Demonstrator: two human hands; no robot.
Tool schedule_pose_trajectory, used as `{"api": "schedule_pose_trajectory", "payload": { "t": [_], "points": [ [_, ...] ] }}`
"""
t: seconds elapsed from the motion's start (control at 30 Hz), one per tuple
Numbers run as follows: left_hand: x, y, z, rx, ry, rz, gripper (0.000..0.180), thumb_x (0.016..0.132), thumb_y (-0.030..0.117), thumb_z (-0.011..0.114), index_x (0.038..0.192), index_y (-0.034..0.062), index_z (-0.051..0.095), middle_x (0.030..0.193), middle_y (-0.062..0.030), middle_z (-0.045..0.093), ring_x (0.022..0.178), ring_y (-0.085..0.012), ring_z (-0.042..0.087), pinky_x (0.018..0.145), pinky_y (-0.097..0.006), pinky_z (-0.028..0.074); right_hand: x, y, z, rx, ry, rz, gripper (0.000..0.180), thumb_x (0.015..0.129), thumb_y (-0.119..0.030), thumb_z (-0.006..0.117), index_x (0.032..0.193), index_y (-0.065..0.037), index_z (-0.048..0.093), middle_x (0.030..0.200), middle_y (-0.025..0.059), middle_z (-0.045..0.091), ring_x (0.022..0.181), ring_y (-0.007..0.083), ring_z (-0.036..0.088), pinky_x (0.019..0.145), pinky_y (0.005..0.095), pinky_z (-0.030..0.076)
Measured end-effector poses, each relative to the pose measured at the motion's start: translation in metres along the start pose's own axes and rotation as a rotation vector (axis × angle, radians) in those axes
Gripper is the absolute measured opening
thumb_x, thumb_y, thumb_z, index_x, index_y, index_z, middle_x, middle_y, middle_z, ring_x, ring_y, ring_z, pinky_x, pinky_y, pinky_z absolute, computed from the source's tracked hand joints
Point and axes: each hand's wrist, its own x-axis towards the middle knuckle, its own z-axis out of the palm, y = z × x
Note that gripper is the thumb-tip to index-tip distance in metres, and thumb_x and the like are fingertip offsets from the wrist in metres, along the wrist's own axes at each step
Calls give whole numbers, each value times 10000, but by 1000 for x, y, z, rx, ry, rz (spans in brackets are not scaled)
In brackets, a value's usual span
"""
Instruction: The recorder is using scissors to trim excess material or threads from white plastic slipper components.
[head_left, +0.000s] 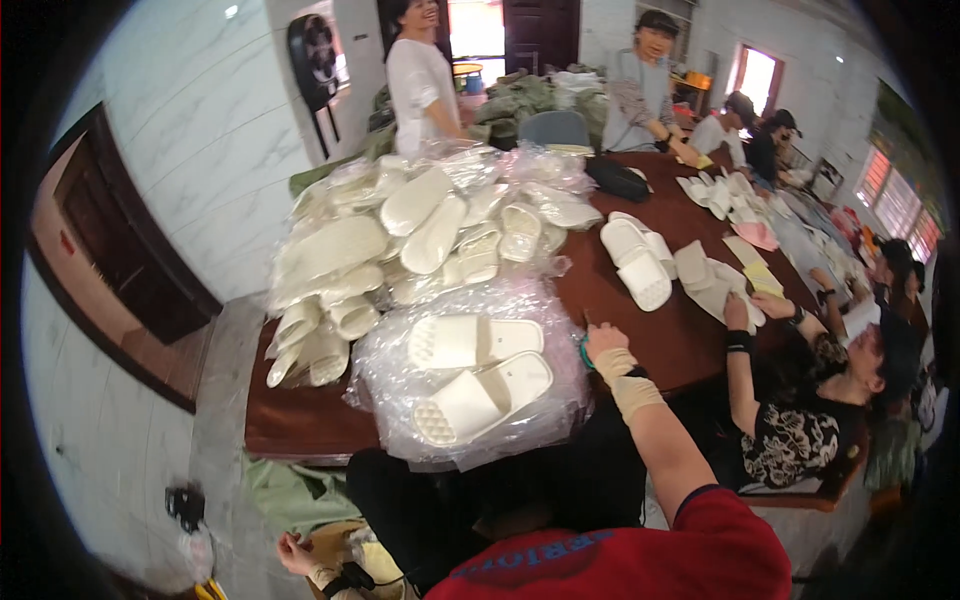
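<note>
A pair of cream slippers [480, 342] lies side by side on a layer of clear plastic bags [385, 385] in front of me. To their right, my right hand [607, 343] rests by the table, its fingers closed around a small green-handled tool [584, 352] whose dark thin tip points away from me. The tool's exact kind is too small to tell. My left hand [293, 553] hangs low at the left, beside a cardboard box [335, 545]. Its fingers are loosely bent and apart, with nothing visible in them. Tan wrappings cover both wrists.
A heap of bagged cream slippers [420, 215] covers the table's [300, 430] far left. Another slipper pair [638, 262] and flat cream pieces [705, 275] lie to the right. A co-worker [800, 410] handles pieces close on my right. Other people stand or sit around the table.
</note>
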Motion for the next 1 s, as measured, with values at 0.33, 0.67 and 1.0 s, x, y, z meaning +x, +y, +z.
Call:
{"api": "schedule_pose_trajectory", "payload": {
  "t": [0.33,0.67,1.0],
  "points": [
    [-35,-105,-29,76,265,-591,349,863,153,607,1165,-13,554,987,-177,635,741,-264,650,603,-391,537,-52,-12,-72,400,98,-205,308,830,-290,609,1068,-94,614,1030,159,622,894,314,624,749,446,491],
    [-130,227,163,-118,-569,797,261,887,16,537,1140,8,600,1173,-127,592,1089,-241,552,942,-335,427,-92,-106,-73,1113,-313,-319,308,859,-197,613,1110,-18,598,887,112,641,612,205,653,592,305,495],
    [-134,122,341,-37,-866,1038,408,858,84,543,1266,99,540,1352,-167,467,1205,-355,449,1023,-419,342,-99,-174,-47,1566,-939,-102,497,902,-181,572,1328,-34,362,1019,156,574,547,262,646,452,313,532]
  ]
}}
